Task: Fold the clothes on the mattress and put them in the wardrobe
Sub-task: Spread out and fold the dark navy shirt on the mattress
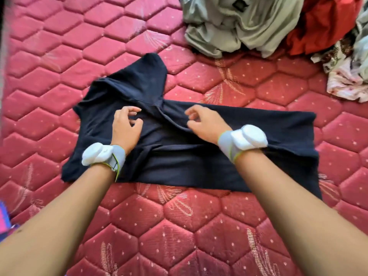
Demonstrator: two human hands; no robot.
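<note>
Hovering over the middle of a dark navy garment (229, 136), the fingers of both hands are loosely curled, and their tips sit at or just above the cloth; I cannot tell whether either hand actually pinches the fabric. The left hand (125, 128) is on the left half of the garment, fingers pointing far and slightly right. The right hand (205, 124) is just right of centre, fingers pointing left toward a raised crease that runs diagonally between the two hands. Each wrist carries a grey strap with a white padded device: the left wristband (103, 156) lies over the garment's near left part, the right wristband (245, 142) over its right half.

The garment lies partly folded on the red quilted mattress (179, 226), its long axis running left to right. The right part forms a flat, roughly rectangular band ending in a straight edge on the right. On the left, a flap of the cloth sticks out toward the far side, ending in a rounded tip, and a lower corner spreads near left.

At the far right of the mattress, well apart from the garment, sits a heap of unfolded clothes: a grey-green piece (239, 22), a red piece (322, 26) to its right, and a floral printed cloth (346, 76) at the right edge.
</note>
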